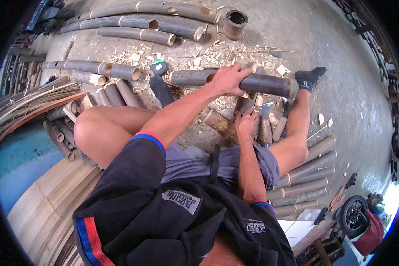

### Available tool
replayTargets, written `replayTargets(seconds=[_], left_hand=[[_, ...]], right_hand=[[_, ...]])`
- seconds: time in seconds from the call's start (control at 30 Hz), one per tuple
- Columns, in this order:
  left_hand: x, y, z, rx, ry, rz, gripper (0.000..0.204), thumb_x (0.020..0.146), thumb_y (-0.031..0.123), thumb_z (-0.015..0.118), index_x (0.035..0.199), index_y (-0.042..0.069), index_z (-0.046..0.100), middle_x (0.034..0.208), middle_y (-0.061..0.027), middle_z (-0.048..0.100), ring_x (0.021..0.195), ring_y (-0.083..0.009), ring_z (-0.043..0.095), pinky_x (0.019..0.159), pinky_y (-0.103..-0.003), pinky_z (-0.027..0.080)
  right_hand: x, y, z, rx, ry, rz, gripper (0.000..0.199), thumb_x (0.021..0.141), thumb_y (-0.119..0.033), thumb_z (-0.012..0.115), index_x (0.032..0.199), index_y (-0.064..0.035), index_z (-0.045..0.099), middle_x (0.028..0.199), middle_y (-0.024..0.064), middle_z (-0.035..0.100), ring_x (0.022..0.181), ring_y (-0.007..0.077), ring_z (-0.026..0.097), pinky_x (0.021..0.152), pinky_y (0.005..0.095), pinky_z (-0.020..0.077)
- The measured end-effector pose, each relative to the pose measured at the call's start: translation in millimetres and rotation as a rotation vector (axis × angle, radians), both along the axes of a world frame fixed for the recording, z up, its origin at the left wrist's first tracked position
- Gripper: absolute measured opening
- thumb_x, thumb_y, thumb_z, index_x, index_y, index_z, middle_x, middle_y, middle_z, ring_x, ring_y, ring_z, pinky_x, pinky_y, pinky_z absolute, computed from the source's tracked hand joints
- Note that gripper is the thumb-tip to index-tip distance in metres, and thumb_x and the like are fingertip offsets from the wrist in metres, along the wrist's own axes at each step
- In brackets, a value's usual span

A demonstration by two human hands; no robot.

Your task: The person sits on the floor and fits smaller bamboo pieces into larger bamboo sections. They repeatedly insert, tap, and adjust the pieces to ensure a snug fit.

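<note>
My left hand (229, 80) is wrapped over a long dark bamboo tube (270, 84) that lies crosswise between my legs. A hole is cut in the tube's wall beside my fingers. Below it, my right hand (246, 123) closes its fingers on the near end of a short brown piece (244, 104), perhaps bamboo, partly hidden by the hand. Just right of that hand lie a wide-bladed knife (265, 117) and other handled tools, partly covering each other. A bamboo stump (218, 122) with a frayed end rests to the left of the right hand.
Wood chips (204, 57) litter the concrete floor. A dark tape measure (159, 68) sits near my left foot. Several cut bamboo tubes (133, 22) lie at the back, beside a round can (235, 25). More poles (306, 177) lie at right; split strips (26, 106) are piled at left.
</note>
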State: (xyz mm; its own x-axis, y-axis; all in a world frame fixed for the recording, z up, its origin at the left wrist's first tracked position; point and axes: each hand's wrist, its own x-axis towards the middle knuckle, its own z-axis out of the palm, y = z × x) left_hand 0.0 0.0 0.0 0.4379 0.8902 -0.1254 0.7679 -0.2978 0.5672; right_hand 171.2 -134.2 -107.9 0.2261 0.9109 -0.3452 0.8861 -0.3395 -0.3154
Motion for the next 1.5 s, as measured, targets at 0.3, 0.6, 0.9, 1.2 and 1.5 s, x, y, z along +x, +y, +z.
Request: replayTargets(seconds=[0.3, 0.6, 0.9, 1.2, 1.5], left_hand=[[-51.4, -2.5, -53.1, -0.216, 0.281, -0.018, 0.086, 0.068, 0.028, 0.086, 0.146, 0.024, 0.05, 0.125, -0.0182, 0.055, 0.12, -0.0406, 0.059, 0.099, -0.051, 0.05], [-21.9, -37.5, -71.9, 0.094, 0.353, -0.01, 0.088, 0.074, 0.018, 0.083, 0.151, 0.02, 0.04, 0.128, -0.0173, 0.055, 0.128, -0.0373, 0.051, 0.106, -0.062, 0.037], [-25.2, -29.9, -80.9, 0.092, 0.285, -0.026, 0.087, 0.073, 0.01, 0.081, 0.151, 0.02, 0.042, 0.125, -0.0185, 0.056, 0.122, -0.0376, 0.053, 0.101, -0.053, 0.042], [-33.2, -37.0, -83.7, 0.022, 0.258, -0.023, 0.087, 0.072, 0.011, 0.083, 0.149, 0.022, 0.046, 0.128, -0.0177, 0.058, 0.124, -0.0378, 0.053, 0.103, -0.052, 0.043], [-39.8, -27.8, -75.9, -0.079, 0.291, -0.057, 0.08, 0.076, 0.01, 0.075, 0.149, 0.023, 0.047, 0.127, -0.0192, 0.06, 0.123, -0.0391, 0.055, 0.106, -0.056, 0.042]], right_hand=[[-1.1, -1.3, -12.0, 0.084, 0.005, 0.011, 0.088, 0.091, -0.036, 0.072, 0.154, 0.0083, 0.03, 0.143, 0.0297, 0.047, 0.127, 0.0462, 0.048, 0.107, 0.0527, 0.0441], [3.5, -1.2, -9.0, 0.09, 0.076, -0.005, 0.087, 0.09, -0.033, 0.072, 0.154, 0.0079, 0.03, 0.142, 0.0309, 0.046, 0.126, 0.0491, 0.047, 0.106, 0.0551, 0.0439], [2.0, -13.3, -21.4, 0.155, 0.105, -0.013, 0.085, 0.089, -0.03, 0.073, 0.155, 0.0044, 0.032, 0.138, 0.0336, 0.044, 0.121, 0.0516, 0.046, 0.102, 0.0579, 0.0435], [-7.7, -28.3, -27.0, 0.174, 0.054, 0.032, 0.084, 0.09, -0.031, 0.073, 0.155, 0.0046, 0.033, 0.137, 0.0347, 0.045, 0.12, 0.0508, 0.047, 0.104, 0.0579, 0.0413], [-4.6, -24.8, -23.1, 0.202, 0.097, 0.084, 0.084, 0.09, -0.03, 0.071, 0.153, 0.0085, 0.031, 0.138, 0.0348, 0.043, 0.121, 0.0515, 0.047, 0.105, 0.0582, 0.0401]])
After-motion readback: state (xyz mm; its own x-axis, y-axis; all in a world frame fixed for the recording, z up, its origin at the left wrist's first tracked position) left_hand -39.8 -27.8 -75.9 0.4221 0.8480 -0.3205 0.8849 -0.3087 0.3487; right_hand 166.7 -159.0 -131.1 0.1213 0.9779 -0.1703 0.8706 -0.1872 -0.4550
